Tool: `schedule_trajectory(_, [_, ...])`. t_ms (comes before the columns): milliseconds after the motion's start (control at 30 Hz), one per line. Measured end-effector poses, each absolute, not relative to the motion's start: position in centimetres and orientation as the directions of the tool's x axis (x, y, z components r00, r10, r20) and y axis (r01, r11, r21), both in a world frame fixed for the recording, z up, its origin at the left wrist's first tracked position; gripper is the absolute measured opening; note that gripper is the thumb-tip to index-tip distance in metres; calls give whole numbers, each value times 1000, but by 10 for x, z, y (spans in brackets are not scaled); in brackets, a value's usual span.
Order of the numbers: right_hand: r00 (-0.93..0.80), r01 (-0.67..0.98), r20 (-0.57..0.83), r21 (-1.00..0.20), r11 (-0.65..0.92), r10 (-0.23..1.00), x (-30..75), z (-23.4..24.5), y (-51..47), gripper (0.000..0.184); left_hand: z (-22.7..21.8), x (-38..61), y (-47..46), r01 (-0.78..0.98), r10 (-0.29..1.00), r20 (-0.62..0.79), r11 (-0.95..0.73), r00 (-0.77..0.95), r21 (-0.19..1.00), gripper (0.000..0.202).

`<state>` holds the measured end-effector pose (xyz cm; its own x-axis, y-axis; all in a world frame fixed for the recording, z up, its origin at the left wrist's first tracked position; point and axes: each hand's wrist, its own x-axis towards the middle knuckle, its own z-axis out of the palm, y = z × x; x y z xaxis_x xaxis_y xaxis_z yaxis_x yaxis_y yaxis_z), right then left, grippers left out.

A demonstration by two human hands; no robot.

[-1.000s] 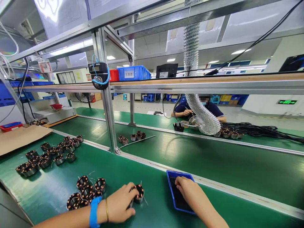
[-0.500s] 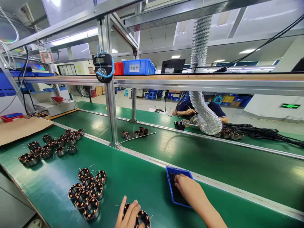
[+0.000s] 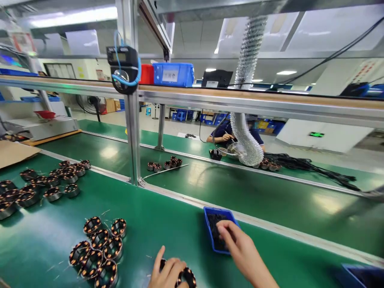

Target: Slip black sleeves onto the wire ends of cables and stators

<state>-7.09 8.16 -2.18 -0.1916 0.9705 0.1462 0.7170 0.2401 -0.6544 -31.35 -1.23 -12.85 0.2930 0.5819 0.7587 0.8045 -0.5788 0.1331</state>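
Note:
Near the bottom edge, my left hand [image 3: 168, 272] lies over wound copper motor stators, its forefinger raised apart and its other fingers curled at a stator [image 3: 188, 276]. Part of a second stator shows between the fingers. My right hand [image 3: 237, 242] is over a small blue bin [image 3: 210, 237] holding a heap of small black pieces [image 3: 214, 220]. Thumb and forefinger are pinched together above the heap; whatever is between them is too small to make out.
A cluster of stators [image 3: 100, 239] with loose wire ends sits left of my hands, and another group [image 3: 54, 181] lies farther left. A metal post [image 3: 132, 120] rises from the bench. Across it, a person [image 3: 223, 136] works behind a silver duct [image 3: 249, 148]. Another blue bin [image 3: 357, 267] stands lower right.
My right hand has lifted slightly out of the blue bin, its fingertips now showing. My left hand stays at the stators. The view has shifted, bringing a second blue bin in at right.

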Motion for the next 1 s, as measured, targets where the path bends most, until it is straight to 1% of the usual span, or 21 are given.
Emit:
schedule_trajectory(33, [-196,599,130,-769,223,972,-77,-27,66,36,-128,-314,-12,783,560,778,-604,286,147,34])
schedule_trajectory(67, [-196,502,97,-845,185,976,-85,-33,51,38,-127,-314,-11,771,551,788,-616,274,162,43])
schedule_trajectory(100, [-181,435,58,-891,132,982,-93,-40,37,41,-126,-313,-11,765,547,795,-620,263,174,51])
schedule_trajectory(167, [-176,339,-43,-941,19,983,-107,-56,15,46,-122,-311,-12,759,532,813,-623,237,186,61])
schedule_trajectory(200, [-177,304,-80,-952,-23,981,-113,-63,7,48,-119,-310,-13,759,526,820,-623,226,191,60])
schedule_trajectory(267, [-195,261,-124,-963,-70,973,-119,-74,-2,50,-112,-308,-14,762,525,824,-617,213,196,51])
schedule_trajectory(400, [-189,243,-126,-967,-78,974,-118,-82,-5,49,-101,-311,-18,771,595,753,-607,282,190,35])
schedule_trajectory(533, [-171,235,-130,-968,-87,977,-117,-81,-4,48,-96,-315,-21,769,640,704,-603,307,212,31])
schedule_trajectory(633, [-184,241,-101,-969,-55,978,-119,-80,-5,46,-95,-315,-22,775,661,683,-592,310,222,28])
schedule_trajectory(733, [-196,260,-59,-966,-6,979,-122,-78,-7,45,-95,-314,-23,766,660,688,-597,301,238,27])
schedule_trajectory(833, [-227,308,19,-947,91,974,-121,-76,-8,42,-94,-314,-23,755,671,686,-596,281,274,27])
schedule_trajectory(933, [-271,354,88,-917,184,958,-115,-75,-9,35,-94,-314,-25,754,692,673,-582,261,306,31])
schedule_trajectory(1000, [-285,361,117,-906,219,951,-110,-78,-11,28,-93,-315,-25,754,689,676,-583,260,304,33])
